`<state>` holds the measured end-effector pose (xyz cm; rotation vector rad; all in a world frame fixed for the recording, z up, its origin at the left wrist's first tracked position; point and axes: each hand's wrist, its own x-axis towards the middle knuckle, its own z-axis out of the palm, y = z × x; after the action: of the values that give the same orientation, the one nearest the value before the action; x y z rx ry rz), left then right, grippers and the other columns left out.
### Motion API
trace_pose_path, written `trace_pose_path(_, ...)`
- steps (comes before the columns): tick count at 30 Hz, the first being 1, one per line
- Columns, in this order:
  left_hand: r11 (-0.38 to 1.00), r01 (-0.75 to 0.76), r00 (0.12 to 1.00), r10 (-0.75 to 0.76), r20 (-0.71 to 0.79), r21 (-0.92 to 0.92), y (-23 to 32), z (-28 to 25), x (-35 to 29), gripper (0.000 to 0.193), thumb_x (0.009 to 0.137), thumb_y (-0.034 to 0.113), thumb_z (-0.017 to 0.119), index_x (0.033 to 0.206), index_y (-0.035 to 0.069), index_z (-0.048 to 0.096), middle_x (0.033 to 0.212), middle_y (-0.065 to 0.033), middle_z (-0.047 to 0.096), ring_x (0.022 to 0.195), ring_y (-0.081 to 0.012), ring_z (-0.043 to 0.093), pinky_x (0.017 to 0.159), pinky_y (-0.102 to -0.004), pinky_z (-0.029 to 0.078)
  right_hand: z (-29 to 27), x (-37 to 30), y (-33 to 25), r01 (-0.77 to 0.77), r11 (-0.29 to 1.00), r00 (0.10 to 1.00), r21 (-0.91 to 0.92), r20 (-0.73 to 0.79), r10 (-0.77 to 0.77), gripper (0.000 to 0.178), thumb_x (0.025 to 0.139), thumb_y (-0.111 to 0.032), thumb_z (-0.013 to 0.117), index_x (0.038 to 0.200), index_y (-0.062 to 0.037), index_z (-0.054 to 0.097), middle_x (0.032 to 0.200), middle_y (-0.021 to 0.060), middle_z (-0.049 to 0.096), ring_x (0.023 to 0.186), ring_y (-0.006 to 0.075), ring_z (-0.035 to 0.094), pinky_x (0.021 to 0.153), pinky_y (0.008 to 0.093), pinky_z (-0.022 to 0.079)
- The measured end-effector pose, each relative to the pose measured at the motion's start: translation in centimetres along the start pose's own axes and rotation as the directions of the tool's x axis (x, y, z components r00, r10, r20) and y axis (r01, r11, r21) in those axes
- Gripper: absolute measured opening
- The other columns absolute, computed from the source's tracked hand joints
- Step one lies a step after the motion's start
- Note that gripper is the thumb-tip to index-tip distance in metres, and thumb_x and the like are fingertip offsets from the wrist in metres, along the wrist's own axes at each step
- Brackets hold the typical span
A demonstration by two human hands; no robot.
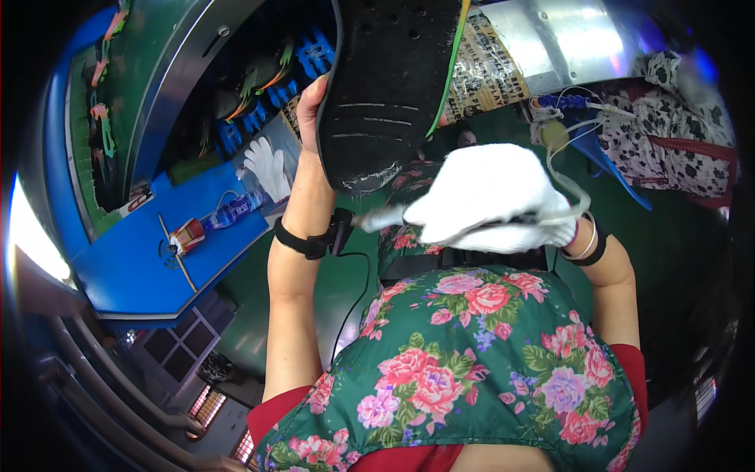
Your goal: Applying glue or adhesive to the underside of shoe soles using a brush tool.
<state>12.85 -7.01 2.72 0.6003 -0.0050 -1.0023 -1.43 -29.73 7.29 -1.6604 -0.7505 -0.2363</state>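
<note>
Upright in front of me is a black shoe sole (381, 82) with a thin green edge on its right side. Shiny streaks cross it, and a whitish wet patch lies at its lower tip. My left hand (309, 118), bare, grips the sole's left edge; most of its fingers are hidden behind. My right hand (495, 197) wears a white glove and is closed around a brush (384, 219), blurred by motion. Its tip points left, just below the sole and apart from it. A pale flexible tube (578, 197) runs from the gloved hand up to the right.
On the left, a blue side table (126, 279) bears a white glove (268, 167), a plastic bottle (234, 211) and a red-and-white can (189, 234) with a stick across it. Ahead is a metal machine cover (570, 43) with brown printed tape. Spotted cloth (668, 134) hangs at right.
</note>
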Motion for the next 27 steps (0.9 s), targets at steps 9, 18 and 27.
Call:
trace_pose_path(9,0.989,0.098,0.995,-0.099,-0.002,-0.112,-2.1,1.0,-0.3,0.095,0.092,0.066,0.053,0.16,0.003,0.028,0.156,-0.0298,0.039,0.13,-0.0547,0.052,0.108,-0.0634,0.046,-1.3,1.1,0.2,-0.201,0.908,0.935,0.367,-0.203,0.289,0.012,0.077,-0.002,0.082,0.088,-0.0033,0.079,0.097,0.0091,0.079,0.088,0.0221,0.075,0.081,0.0335,0.059)
trace_pose_path(18,0.945,0.132,0.977,-0.175,-0.119,-0.3,-6.5,2.7,-1.5,0.084,0.096,0.064,0.045,0.156,0.005,0.039,0.149,-0.0261,0.051,0.13,-0.0486,0.055,0.108,-0.0626,0.047,-7.1,4.9,3.9,-0.056,0.652,0.948,-0.757,-0.245,-0.203,0.025,0.078,-0.007,0.075,0.103,-0.0062,0.074,0.099,0.0087,0.074,0.086,0.0273,0.068,0.074,0.0374,0.056)
trace_pose_path(27,0.931,0.03,0.992,0.018,0.129,-0.363,-3.7,2.9,-0.9,0.1,0.092,0.071,0.052,0.156,-0.002,0.03,0.145,-0.0307,0.048,0.122,-0.0507,0.058,0.1,-0.0586,0.055,-1.6,2.9,-1.5,-0.1,0.947,0.986,0.306,-0.096,0.136,0.019,0.085,-0.009,0.078,0.103,-0.0091,0.078,0.1,0.0071,0.076,0.089,0.0235,0.072,0.079,0.0343,0.057)
